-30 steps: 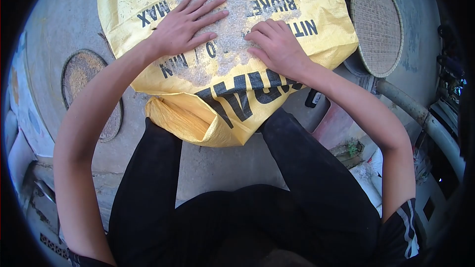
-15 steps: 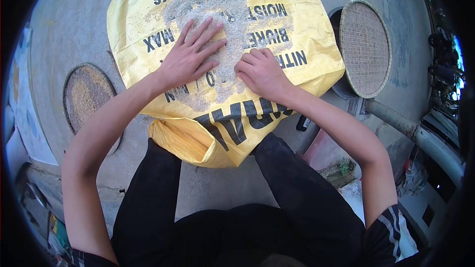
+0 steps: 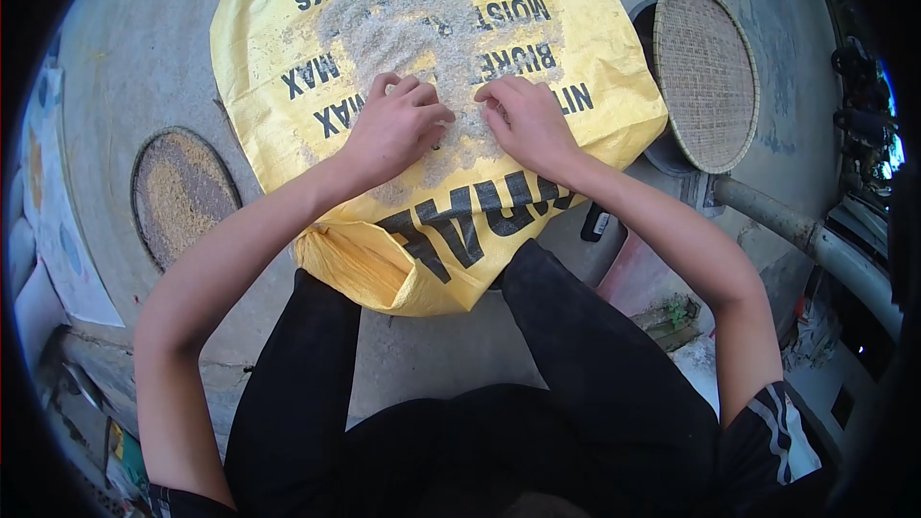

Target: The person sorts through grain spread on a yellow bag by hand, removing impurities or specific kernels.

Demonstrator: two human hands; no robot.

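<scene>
Concrete floor, seen from above; grain (image 3: 413, 19) lies spread on a yellow sack (image 3: 259, 58) by the knees; left hand (image 3: 398, 129) and right hand (image 3: 528, 120) press its near edge, fingers curled, whether pinching grains cannot be told; seemingly picking through it; next calls for light fingertip raking; woven tray (image 3: 705, 77) right, husk tray (image 3: 182, 197) left.

place: outdoor yard | signs: concrete ground (image 3: 144, 58), woven winnowing tray (image 3: 705, 77), grain (image 3: 403, 19) spread on yellow sack (image 3: 264, 58)
</scene>
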